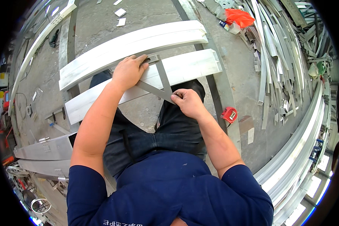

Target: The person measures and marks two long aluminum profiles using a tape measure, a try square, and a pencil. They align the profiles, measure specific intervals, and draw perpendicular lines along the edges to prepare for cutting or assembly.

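A grey metal triangular set square [163, 77] with an open middle lies across the nearer white metal profile [194, 66]. Its lower corner sticks out past the profile's near edge. My left hand [130, 72] grips the square's upper left part, thumb and fingers closed over it. At the lower corner, my right hand [190, 102] pinches with thumb and bent fingers. A small dark bit shows between those fingers, too small to name. Beyond, a second white profile [139, 40] lies roughly parallel to the first.
Both profiles rest across dark metal rails [214, 98]. On the right rail sits a red tape measure [229, 114]. Long metal offcuts [277, 56] heap up at the right, near a red plastic bag [239, 18]. Silver profiles [45, 150] lie at the left.
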Available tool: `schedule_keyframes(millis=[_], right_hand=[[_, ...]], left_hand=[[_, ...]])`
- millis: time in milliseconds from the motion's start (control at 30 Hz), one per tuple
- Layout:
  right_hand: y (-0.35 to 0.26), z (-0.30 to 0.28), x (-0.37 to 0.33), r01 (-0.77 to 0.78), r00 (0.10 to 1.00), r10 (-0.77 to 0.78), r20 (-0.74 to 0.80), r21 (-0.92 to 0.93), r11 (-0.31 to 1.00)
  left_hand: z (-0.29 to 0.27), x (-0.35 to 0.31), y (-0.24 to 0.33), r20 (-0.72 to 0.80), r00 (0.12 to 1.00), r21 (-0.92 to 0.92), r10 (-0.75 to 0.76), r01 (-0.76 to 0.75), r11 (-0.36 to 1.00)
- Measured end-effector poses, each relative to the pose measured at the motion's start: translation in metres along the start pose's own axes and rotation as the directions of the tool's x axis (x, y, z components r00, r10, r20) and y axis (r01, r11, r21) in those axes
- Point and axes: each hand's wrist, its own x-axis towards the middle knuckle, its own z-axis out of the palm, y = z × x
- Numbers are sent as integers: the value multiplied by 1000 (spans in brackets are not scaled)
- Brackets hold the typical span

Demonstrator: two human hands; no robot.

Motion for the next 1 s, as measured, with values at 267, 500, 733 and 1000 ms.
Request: schedule_keyframes(millis=[267, 500, 733, 1000], right_hand=[[-8, 8, 5, 25, 997, -25, 71, 1, 1000], [-10, 9, 6, 23, 996, -25, 89, 26, 999], [-7, 10, 7, 7, 996, -11, 84, 54, 999], [-9, 8, 8, -7, 993, 3, 117, 32, 999]], left_hand=[[-7, -7, -13, -8, 1000, 5, 5, -5, 1000], [-6, -10, -16, -29, 1000, -14, 5, -5, 1000], [-3, -9, -17, -27, 1000, -28, -8, 8, 1000], [0, -11, -17, -71, 997, -22, 25, -26, 999]])
